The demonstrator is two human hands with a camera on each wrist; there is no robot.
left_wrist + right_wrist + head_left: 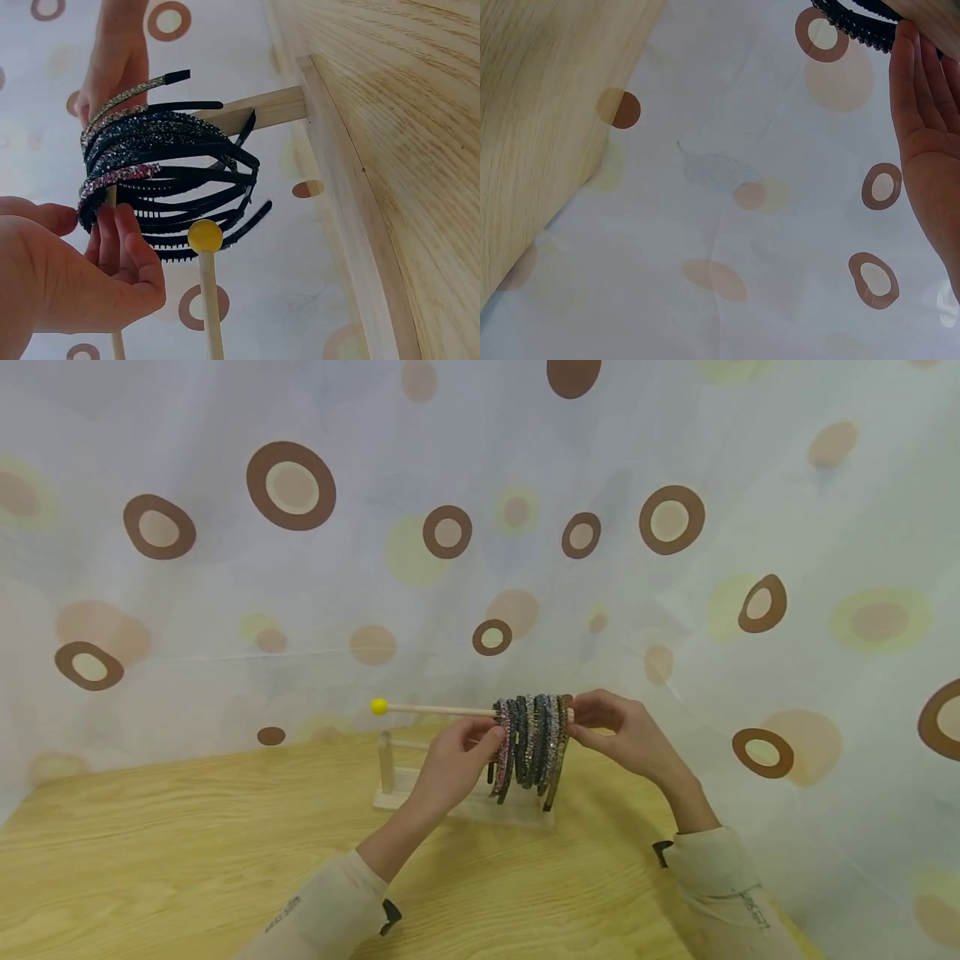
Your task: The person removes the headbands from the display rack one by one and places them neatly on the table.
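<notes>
Headbands (531, 743) sit pinched in your left hand (453, 762); whether your right hand (632, 737) grips, I cannot tell. Only the head view shows sleeve lettering (282, 913), illegible.

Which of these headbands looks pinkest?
The pink-glittered headband right at the left hand; the other headbands look mostly black, silver or gold.

Headbands (150, 136) nearer in left-wrist view

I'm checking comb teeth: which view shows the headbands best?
The left wrist view: the headbands appear large, comb teeth visible. The head view shows them smaller, side by side; the right wrist view catches only dark parts up top.
</notes>
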